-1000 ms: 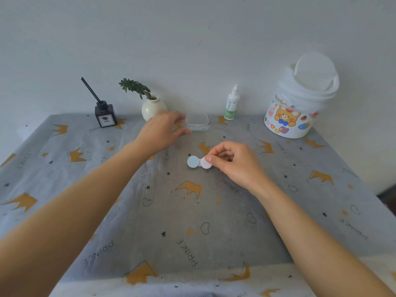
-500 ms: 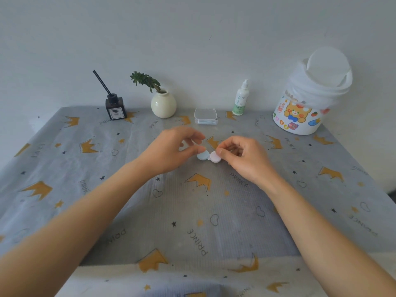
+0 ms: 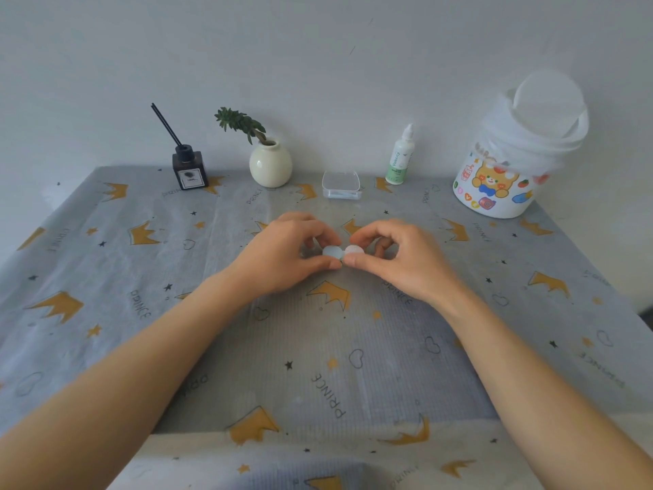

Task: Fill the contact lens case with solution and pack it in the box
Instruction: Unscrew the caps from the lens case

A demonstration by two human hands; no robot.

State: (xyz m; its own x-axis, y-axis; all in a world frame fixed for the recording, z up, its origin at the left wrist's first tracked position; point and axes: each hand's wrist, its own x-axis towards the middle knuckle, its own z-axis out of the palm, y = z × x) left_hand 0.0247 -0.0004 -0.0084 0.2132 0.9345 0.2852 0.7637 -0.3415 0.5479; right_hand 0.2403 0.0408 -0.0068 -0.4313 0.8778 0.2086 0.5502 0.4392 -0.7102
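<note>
We see the left hand (image 3: 282, 256), formerly at the clear box (image 3: 341, 185), now pinching the contact lens case (image 3: 342, 252) at frame centre alongside the right hand (image 3: 399, 258).

Lens case (image 3: 342, 252) (blue and pink caps) pinched between left hand (image 3: 282, 256) and right hand (image 3: 399, 258) over the tablecloth (image 3: 141, 277).

Worktop (image 3: 106, 277) w/ grey crown-print cloth, along back edge L to R: reed diffuser (image 3: 189, 169), cream vase w/ sprig (image 3: 270, 164), clear plastic box (image 3: 341, 185), solution bottle (image 3: 400, 160), bear-print tub (image 3: 501, 175), contact lens case (image 3: 342, 251) mid-cloth.
</note>
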